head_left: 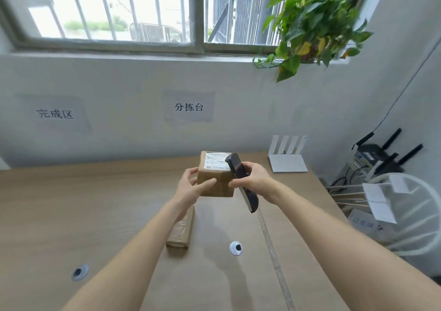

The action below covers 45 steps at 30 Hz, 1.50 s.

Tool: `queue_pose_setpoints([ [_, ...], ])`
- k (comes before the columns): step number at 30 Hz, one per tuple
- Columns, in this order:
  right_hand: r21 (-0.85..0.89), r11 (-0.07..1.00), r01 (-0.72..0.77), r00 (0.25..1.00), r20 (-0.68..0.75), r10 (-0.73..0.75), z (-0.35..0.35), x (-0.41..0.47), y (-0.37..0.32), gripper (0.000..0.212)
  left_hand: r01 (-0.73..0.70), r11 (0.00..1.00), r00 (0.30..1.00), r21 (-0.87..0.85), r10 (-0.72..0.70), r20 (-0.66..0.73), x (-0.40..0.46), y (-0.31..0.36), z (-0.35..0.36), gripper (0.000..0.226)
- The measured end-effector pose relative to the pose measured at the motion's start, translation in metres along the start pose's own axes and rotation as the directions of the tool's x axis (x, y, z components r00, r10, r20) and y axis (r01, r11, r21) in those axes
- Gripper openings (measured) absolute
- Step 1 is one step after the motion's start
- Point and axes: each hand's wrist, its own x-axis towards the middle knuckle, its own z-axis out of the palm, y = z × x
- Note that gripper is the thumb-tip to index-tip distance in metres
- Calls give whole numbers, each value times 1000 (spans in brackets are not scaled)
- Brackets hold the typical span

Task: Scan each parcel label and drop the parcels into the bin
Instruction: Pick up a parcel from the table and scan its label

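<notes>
Parcel (pixel 216 183) sits in the left hand (pixel 191 186), lifted clear of the wooden table (pixel 71 215), thumb across the near face and fingers wrapped round the far left side, so it is clamped firmly. White label (pixel 216 161) is on the top face, tipped toward the person. Right hand (pixel 254 179) has its fingers curled round a dark handheld scanner (pixel 238 181), whose head sits just beside the label's right edge, partly overlapping it in view. Judgement: scan step is under way, not confirmed; no screen or beam readable. To do it well: keep the left grip off the label, tilt the box so the label faces the scanner head squarely, back the scanner off a touch so the whole barcode falls in its field rather than only the right edge, hold both still until it reads. Second parcel (pixel 180 229), flat and taped, lies on the table below the left forearm, likely next. White basket-like bin (pixel 410 215) stands at the right, past the table edge; drop goes there, so the left hand has to cross over or hand off. Routers (pixel 287 155) at the back right are near that path; keep the swing low and short.
</notes>
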Motion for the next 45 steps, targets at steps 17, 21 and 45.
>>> queue_pose_setpoints([
  [17,-278,951,137,988,-31,-151,13,-100,-60,66,-72,991,997,-109,67,-47,-97,49,-33,103],
  [21,-300,939,170,982,-29,-187,20,-120,-70,68,-58,991,998,-124,54,-31,-118,54,-42,94],
  [45,-647,710,279,920,-33,-391,-10,-287,-97,63,-235,970,900,59,240,-363,-333,46,-7,71],
])
